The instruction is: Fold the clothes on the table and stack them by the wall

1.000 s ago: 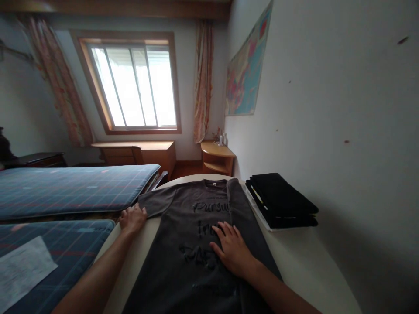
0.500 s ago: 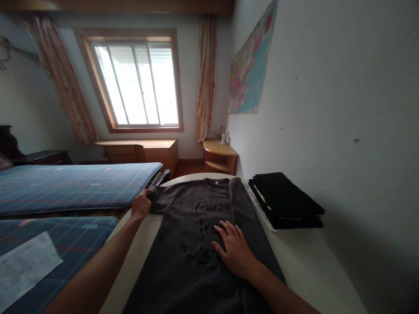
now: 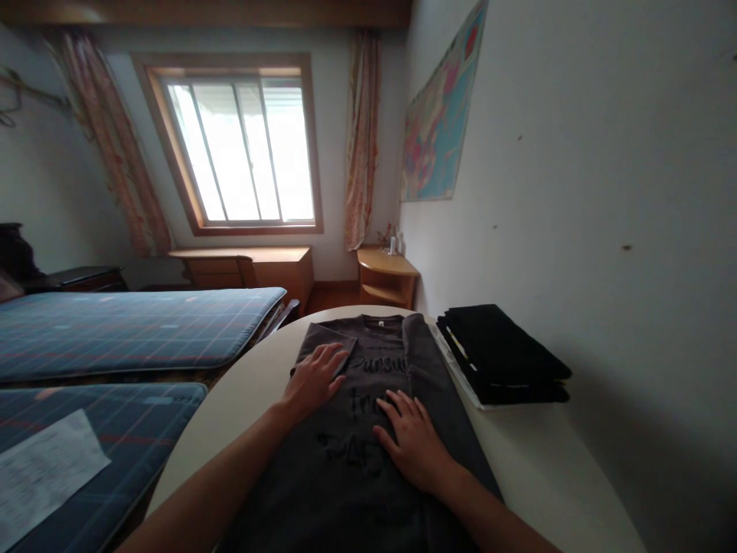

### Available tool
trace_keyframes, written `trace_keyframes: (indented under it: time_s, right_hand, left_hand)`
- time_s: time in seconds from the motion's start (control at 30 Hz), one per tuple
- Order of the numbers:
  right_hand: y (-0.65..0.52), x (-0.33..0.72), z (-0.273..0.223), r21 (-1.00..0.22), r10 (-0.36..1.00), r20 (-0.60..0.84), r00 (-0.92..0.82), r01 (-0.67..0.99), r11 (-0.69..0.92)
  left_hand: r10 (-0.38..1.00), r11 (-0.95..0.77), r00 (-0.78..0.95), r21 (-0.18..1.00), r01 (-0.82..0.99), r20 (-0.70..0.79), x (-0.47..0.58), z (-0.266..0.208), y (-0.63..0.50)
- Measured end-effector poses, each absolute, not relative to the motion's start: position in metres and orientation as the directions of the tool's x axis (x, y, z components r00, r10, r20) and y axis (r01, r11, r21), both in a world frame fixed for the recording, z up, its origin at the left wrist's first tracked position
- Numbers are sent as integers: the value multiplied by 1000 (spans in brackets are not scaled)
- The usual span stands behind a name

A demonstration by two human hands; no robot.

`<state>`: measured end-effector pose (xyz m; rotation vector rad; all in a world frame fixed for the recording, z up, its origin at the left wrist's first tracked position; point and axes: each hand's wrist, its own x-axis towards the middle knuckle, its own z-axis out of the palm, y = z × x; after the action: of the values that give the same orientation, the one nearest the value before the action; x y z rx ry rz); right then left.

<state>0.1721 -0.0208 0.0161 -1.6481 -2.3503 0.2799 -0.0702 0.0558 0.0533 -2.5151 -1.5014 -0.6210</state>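
Note:
A dark grey T-shirt (image 3: 339, 484) with black lettering lies flat on a pale round-edged table (image 3: 230, 407), its collar pointing away from me. Both its sides are folded inward, the left sleeve lying over the chest. On that folded sleeve rests my left hand (image 3: 315, 376), fingers extended and palm down. My right hand (image 3: 415, 442) lies flat with spread fingers on the middle of the shirt, near the right fold, covering part of the lettering. Neither hand grips the cloth.
To the right, a stack of folded black clothes (image 3: 504, 349) sits on the table beside the white wall (image 3: 604, 169). Plaid mattresses (image 3: 138, 326) stand on the left, one bearing a sheet of paper (image 3: 51, 476). Wooden desks (image 3: 282, 265) are by the window.
My left hand has brought the shirt's left sleeve inward to the right, let go of its end and flattened on it. My right hand has stayed in place.

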Motion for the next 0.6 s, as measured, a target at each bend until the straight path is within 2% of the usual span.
trace_keyframes:
  time_s: [0.07,0.27,0.6]
  right_hand:
    - [-20,172,15,-300,940,104,-325,891,341]
    - [-8,162,23,-270,937,177,-301,901,340]
    - [49,69,42,-170,857,279,-433,856,488]
  left_hand:
    - [828,-437,350,111,893,439,-76,40,49]
    - [912,-127,-10,303,945,411,-118,13,54]
    - [934,-35,-97,360,932,342,-145,-5,65]
